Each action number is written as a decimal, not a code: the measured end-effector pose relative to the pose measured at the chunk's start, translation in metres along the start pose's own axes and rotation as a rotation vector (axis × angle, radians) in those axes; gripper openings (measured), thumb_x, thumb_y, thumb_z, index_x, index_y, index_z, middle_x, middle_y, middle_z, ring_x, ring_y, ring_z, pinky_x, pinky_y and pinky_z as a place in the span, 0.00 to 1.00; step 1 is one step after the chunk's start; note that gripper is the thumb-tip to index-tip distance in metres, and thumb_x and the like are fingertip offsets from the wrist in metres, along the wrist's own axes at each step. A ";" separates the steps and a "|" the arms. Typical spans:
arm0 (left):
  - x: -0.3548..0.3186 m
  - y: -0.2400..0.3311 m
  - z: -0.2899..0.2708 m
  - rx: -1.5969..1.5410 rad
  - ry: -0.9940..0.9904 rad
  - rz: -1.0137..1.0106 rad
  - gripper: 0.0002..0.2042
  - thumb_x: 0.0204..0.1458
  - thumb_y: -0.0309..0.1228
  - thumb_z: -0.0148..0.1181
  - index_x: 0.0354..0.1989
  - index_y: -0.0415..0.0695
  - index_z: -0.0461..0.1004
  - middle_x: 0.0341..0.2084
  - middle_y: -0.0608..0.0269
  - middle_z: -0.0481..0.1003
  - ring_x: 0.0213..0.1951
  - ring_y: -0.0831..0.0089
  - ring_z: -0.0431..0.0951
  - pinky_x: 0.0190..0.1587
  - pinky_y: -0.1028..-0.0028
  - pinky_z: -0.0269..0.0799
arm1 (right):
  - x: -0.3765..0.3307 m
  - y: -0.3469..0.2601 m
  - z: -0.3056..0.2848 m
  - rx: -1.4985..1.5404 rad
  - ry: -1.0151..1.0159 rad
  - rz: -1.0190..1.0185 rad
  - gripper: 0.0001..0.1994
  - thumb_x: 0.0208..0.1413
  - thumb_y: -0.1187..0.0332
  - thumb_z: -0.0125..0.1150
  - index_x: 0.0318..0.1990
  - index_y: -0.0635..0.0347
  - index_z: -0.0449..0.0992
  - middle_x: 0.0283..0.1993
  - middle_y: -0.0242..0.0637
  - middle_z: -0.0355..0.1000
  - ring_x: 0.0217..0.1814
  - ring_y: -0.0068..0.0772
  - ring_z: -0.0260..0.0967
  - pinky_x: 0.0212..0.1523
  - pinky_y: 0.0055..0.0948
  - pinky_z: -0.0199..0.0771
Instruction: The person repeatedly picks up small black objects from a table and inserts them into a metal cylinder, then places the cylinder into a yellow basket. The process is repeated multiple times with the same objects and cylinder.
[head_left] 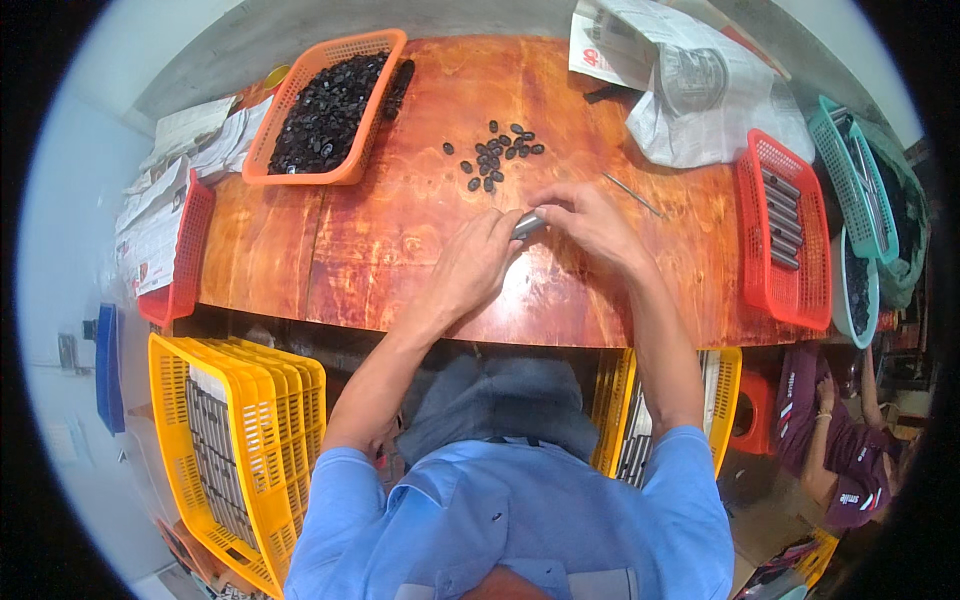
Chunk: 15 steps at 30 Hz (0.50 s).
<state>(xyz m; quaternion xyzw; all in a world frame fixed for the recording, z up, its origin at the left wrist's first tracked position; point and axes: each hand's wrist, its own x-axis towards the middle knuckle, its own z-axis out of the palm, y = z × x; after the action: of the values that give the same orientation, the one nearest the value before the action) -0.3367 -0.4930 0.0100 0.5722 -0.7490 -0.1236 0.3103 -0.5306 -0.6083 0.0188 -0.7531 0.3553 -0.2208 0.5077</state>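
Over the front half of the wooden table, my left hand (pixel 474 262) is closed around a short grey metal tube (pixel 528 224), which lies tilted between my two hands. The fingers of my right hand (pixel 580 218) are closed on the tube's far right end, and whether they also pinch a small part there cannot be made out. Just beyond my hands lies a loose group of small black oval caps (pixel 490 160). To the right of my right hand, a thin metal rod (pixel 633 196) rests on the tabletop.
An orange basket (pixel 262 178) of small black pieces stands at the back left. Red basket (pixel 812 308) at right holds metal tubes, beside a teal basket (pixel 884 240). Yellow crates (pixel 262 400) flank my legs. Newspaper and plastic wrapping (pixel 715 110) lie back right. Another person (pixel 835 450) sits far right.
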 end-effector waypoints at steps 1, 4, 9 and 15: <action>0.000 0.003 0.003 0.048 -0.003 0.016 0.18 0.61 0.29 0.62 0.59 0.39 0.72 0.40 0.49 0.74 0.44 0.50 0.77 0.48 0.55 0.73 | -0.003 0.003 0.000 0.008 -0.010 0.039 0.14 0.64 0.69 0.60 0.51 0.69 0.82 0.42 0.44 0.82 0.42 0.33 0.78 0.46 0.33 0.76; -0.004 0.000 0.015 0.171 0.017 0.070 0.19 0.60 0.30 0.62 0.59 0.38 0.72 0.38 0.52 0.74 0.43 0.54 0.77 0.46 0.57 0.73 | -0.008 -0.001 -0.002 0.006 -0.095 0.243 0.13 0.64 0.71 0.60 0.50 0.70 0.81 0.41 0.38 0.80 0.45 0.27 0.75 0.48 0.30 0.76; -0.012 -0.002 0.025 0.250 0.040 0.126 0.21 0.57 0.29 0.63 0.60 0.38 0.73 0.39 0.54 0.75 0.44 0.57 0.77 0.47 0.60 0.73 | -0.018 0.011 0.001 -0.082 -0.047 0.033 0.14 0.60 0.70 0.61 0.51 0.66 0.82 0.45 0.47 0.82 0.48 0.41 0.80 0.52 0.36 0.77; -0.018 0.003 0.025 0.184 0.101 0.096 0.22 0.54 0.26 0.68 0.58 0.41 0.74 0.44 0.52 0.77 0.47 0.53 0.78 0.49 0.58 0.74 | -0.028 0.023 0.006 -0.053 0.014 -0.160 0.11 0.57 0.72 0.64 0.47 0.64 0.82 0.44 0.44 0.81 0.47 0.43 0.79 0.50 0.37 0.76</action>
<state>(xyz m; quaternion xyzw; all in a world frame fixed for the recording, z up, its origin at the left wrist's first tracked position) -0.3513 -0.4791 -0.0137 0.5671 -0.7672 -0.0100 0.2995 -0.5519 -0.5885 -0.0043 -0.7908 0.3035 -0.2563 0.4658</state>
